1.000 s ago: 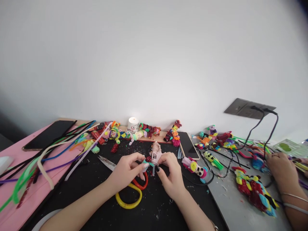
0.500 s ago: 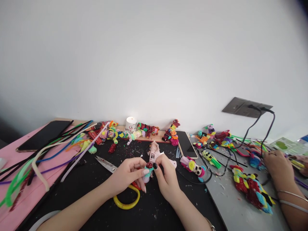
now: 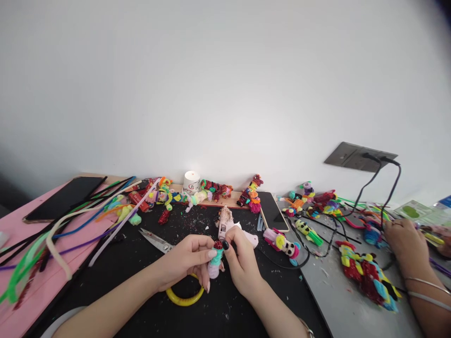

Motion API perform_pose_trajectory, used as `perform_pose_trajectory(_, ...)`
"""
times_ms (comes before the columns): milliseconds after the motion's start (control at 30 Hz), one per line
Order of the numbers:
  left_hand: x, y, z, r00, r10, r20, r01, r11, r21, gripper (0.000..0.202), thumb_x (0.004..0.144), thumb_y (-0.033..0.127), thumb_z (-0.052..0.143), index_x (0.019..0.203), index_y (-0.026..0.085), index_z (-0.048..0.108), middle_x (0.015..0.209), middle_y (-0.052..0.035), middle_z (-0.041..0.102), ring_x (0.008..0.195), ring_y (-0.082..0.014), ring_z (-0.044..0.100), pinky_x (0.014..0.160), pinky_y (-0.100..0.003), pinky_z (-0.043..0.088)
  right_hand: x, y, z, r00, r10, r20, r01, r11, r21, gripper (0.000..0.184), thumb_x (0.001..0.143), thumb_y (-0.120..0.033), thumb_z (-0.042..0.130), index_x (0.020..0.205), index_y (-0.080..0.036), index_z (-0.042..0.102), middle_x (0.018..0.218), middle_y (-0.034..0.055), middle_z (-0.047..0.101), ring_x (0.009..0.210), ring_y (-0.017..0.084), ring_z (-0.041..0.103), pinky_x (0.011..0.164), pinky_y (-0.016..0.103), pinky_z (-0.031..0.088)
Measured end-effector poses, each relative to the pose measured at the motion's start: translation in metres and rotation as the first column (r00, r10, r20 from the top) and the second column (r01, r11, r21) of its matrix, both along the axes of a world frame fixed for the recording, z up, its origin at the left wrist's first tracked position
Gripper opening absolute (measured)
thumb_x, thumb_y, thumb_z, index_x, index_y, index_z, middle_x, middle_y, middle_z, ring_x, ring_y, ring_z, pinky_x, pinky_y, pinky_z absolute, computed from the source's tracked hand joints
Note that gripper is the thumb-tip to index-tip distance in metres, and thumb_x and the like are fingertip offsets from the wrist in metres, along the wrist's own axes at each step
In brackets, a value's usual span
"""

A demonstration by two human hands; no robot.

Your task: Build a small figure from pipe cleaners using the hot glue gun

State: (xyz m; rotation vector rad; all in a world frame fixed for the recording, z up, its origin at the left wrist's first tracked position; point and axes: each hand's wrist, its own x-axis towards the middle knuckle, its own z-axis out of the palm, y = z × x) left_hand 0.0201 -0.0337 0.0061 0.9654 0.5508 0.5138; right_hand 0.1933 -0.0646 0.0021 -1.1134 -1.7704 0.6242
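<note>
Between my two hands is a small pipe-cleaner figure (image 3: 215, 264) with a dark red top, a turquoise middle and a lilac lower end. My left hand (image 3: 192, 263) is closed on its left side, thumb against the turquoise part. The thumb and finger of my right hand (image 3: 241, 259) pinch at its red top. Just behind my hands lies a pale pink glue gun (image 3: 229, 224). Scissors with yellow handles (image 3: 185, 300) rest under my left hand, partly hidden by it.
Loose pipe cleaners (image 3: 59, 234) and a dark phone (image 3: 65, 199) lie at the left. Finished figures (image 3: 252, 193), a paper cup (image 3: 192, 182) and a second phone (image 3: 273, 211) line the back. At the right, another person's hand (image 3: 407, 244) is among figures and black cables (image 3: 389, 202).
The figure has tilted in my fingers, so more of its turquoise and lilac length shows. Both hands have shifted only slightly.
</note>
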Motion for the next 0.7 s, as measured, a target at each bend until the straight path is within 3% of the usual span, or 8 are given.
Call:
perform_pose_trajectory(467,0.0021,-0.0011,0.0019,0.998,0.057,0.003,-0.056,0.998,-0.038,0.024,0.078,0.036,0.067,0.081,0.014,0.057,0.067,-0.003,0.069,0.048,-0.0115,0.064,0.048,-0.02,0.046,-0.0019,-0.0009,0.0016,0.988,0.036,-0.151,-0.052,0.994,-0.099,0.017,0.095,-0.029,0.041,0.081,-0.021,0.043,0.072,-0.0021,0.045,0.063,0.013,0.044,0.06,0.026,0.036)
perform_pose_trajectory(700,0.0004,-0.0017,0.0007,0.999,0.032,0.034,-0.03,0.999,-0.041,0.025,0.077,0.036,0.069,0.082,0.013,0.06,0.068,-0.0041,0.069,0.048,-0.0115,0.064,0.049,-0.02,0.047,-0.0032,-0.0007,-0.0014,0.939,0.092,-0.33,-0.176,0.957,-0.232,0.017,0.094,-0.035,0.045,0.084,-0.021,0.046,0.073,-0.0024,0.044,0.063,0.013,0.043,0.058,0.025,0.037)
